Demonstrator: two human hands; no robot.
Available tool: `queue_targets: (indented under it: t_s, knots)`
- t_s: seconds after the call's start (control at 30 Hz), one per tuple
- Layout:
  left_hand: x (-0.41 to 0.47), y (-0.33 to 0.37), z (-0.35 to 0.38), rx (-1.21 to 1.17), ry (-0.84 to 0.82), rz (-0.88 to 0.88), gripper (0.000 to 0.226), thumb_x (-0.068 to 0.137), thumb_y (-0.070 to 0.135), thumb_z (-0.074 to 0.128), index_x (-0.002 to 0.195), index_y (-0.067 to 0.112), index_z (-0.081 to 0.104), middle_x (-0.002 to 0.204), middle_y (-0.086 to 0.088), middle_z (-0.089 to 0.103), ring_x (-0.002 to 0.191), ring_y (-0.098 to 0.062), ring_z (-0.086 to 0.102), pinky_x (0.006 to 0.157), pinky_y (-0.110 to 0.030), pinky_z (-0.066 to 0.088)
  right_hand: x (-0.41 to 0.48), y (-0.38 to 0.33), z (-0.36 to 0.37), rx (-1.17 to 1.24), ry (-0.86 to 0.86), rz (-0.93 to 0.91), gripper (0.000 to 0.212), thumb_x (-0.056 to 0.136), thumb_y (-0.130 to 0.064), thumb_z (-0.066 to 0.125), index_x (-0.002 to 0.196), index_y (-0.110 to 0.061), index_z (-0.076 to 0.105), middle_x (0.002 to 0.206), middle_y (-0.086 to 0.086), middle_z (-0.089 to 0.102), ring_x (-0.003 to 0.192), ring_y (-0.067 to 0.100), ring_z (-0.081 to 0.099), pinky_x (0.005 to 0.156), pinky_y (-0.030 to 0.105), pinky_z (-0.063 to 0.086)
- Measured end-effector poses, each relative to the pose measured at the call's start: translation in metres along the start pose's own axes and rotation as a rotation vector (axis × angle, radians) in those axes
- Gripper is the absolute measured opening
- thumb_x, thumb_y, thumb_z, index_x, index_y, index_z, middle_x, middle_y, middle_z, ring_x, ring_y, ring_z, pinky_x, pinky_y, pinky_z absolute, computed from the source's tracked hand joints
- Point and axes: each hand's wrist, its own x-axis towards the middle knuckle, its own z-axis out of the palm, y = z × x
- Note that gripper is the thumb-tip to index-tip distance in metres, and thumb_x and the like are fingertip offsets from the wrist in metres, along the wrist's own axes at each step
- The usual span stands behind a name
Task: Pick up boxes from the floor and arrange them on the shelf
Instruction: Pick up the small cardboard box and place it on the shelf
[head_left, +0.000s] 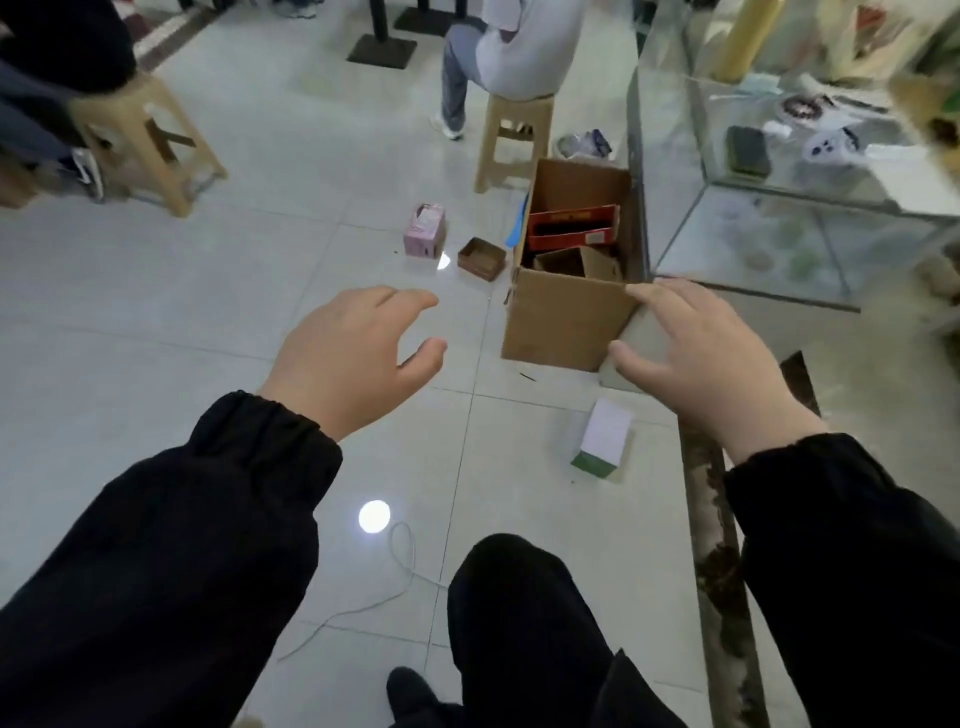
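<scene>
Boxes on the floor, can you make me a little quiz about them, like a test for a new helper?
1. True or false: the left hand and the right hand are both holding a box.
2. Which small box lies nearest the person's feet? A) the pink box B) the white and green box C) the small brown open box
3. Fill the gap: inside the big cardboard box sits a ___ box with a dark opening.

Key
1. False: both hands are open and empty, above the floor.
2. B
3. Red: the red box.
</scene>
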Motion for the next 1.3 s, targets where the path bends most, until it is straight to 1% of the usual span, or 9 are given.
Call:
queue_targets:
  t_s: [0.17, 0.37, 0.53, 0.7, 0.8, 0.87, 0.97, 1.13, 1.3]
  knots:
    - [0.053, 0.002, 0.008, 0.0, -0.047, 0.097, 0.049, 0.099, 0.045, 0.049, 0.145, 0.028, 0.053, 0.138, 0.007, 0.062, 0.13, -0.018, 0.052, 0.095, -0.033, 0.044, 0.008, 0.009, 0.009, -0.009, -0.011, 0.083, 0.069, 0.09, -0.055, 0.052, 0.152, -0.027, 0.044, 0.156, -0.001, 0.044, 0.148, 0.017, 0.034, 0.119, 0.037, 0.031]
    - [0.133, -0.021, 0.024, 0.049, -0.089, 0.129, 0.049, 0.1, 0.046, 0.048, 0.145, 0.028, 0.052, 0.138, 0.007, 0.061, 0.13, -0.018, 0.052, 0.096, -0.032, 0.043, 0.082, 0.0, 0.03, 0.004, -0.012, 0.041, 0.064, 0.096, -0.051, 0.056, 0.154, -0.028, 0.042, 0.159, -0.001, 0.041, 0.149, 0.016, 0.032, 0.118, 0.033, 0.031]
    - [0.243, -0.048, 0.041, 0.076, -0.1, 0.077, 0.048, 0.1, 0.045, 0.049, 0.145, 0.029, 0.052, 0.139, 0.007, 0.06, 0.132, -0.018, 0.051, 0.098, -0.033, 0.043, 0.212, 0.001, 0.051, 0.04, -0.013, -0.058, 0.061, 0.096, -0.045, 0.06, 0.151, -0.022, 0.047, 0.15, 0.001, 0.049, 0.141, 0.018, 0.04, 0.113, 0.029, 0.034]
    - [0.362, -0.083, 0.062, 0.081, -0.136, 0.009, 0.05, 0.099, 0.048, 0.044, 0.145, 0.03, 0.051, 0.136, 0.005, 0.062, 0.129, -0.02, 0.052, 0.095, -0.038, 0.048, 0.372, 0.003, 0.084, 0.033, -0.058, -0.134, 0.067, 0.094, -0.046, 0.057, 0.153, -0.019, 0.042, 0.15, 0.007, 0.048, 0.141, 0.023, 0.042, 0.116, 0.037, 0.038]
    - [0.42, -0.107, 0.079, 0.057, -0.139, -0.025, 0.049, 0.099, 0.046, 0.046, 0.144, 0.029, 0.052, 0.133, 0.003, 0.063, 0.125, -0.023, 0.055, 0.092, -0.04, 0.05, 0.448, -0.001, 0.103, 0.037, -0.075, -0.168, 0.066, 0.094, -0.045, 0.059, 0.152, -0.017, 0.043, 0.146, 0.008, 0.05, 0.136, 0.025, 0.045, 0.115, 0.037, 0.04]
    - [0.452, -0.125, 0.089, 0.032, -0.151, -0.049, 0.048, 0.099, 0.046, 0.047, 0.144, 0.029, 0.052, 0.133, 0.003, 0.063, 0.125, -0.023, 0.055, 0.092, -0.041, 0.05, 0.49, -0.004, 0.116, 0.028, -0.099, -0.156, 0.066, 0.094, -0.045, 0.058, 0.152, -0.016, 0.043, 0.147, 0.008, 0.05, 0.137, 0.026, 0.045, 0.114, 0.038, 0.038]
    - [0.494, -0.159, 0.104, 0.014, -0.172, -0.074, 0.048, 0.099, 0.045, 0.047, 0.144, 0.028, 0.052, 0.136, 0.004, 0.062, 0.126, -0.022, 0.054, 0.093, -0.04, 0.049, 0.55, -0.012, 0.142, 0.039, -0.133, -0.147, 0.065, 0.093, -0.043, 0.058, 0.151, -0.015, 0.045, 0.145, 0.01, 0.051, 0.135, 0.028, 0.046, 0.113, 0.04, 0.042]
    - [0.585, -0.238, 0.132, -0.015, -0.198, -0.111, 0.048, 0.099, 0.045, 0.047, 0.142, 0.029, 0.053, 0.136, 0.004, 0.062, 0.125, -0.022, 0.055, 0.092, -0.041, 0.051, 0.66, -0.028, 0.192, 0.024, -0.232, -0.124, 0.06, 0.094, -0.039, 0.058, 0.146, -0.011, 0.05, 0.142, 0.013, 0.053, 0.136, 0.031, 0.045, 0.112, 0.041, 0.04]
    - [0.69, -0.308, 0.167, -0.042, -0.266, -0.094, 0.05, 0.098, 0.045, 0.047, 0.144, 0.027, 0.051, 0.135, 0.003, 0.063, 0.125, -0.024, 0.055, 0.091, -0.041, 0.051, 0.764, -0.031, 0.262, -0.001, -0.353, -0.052, 0.06, 0.095, -0.038, 0.054, 0.148, -0.011, 0.046, 0.142, 0.013, 0.051, 0.135, 0.031, 0.044, 0.111, 0.044, 0.042]
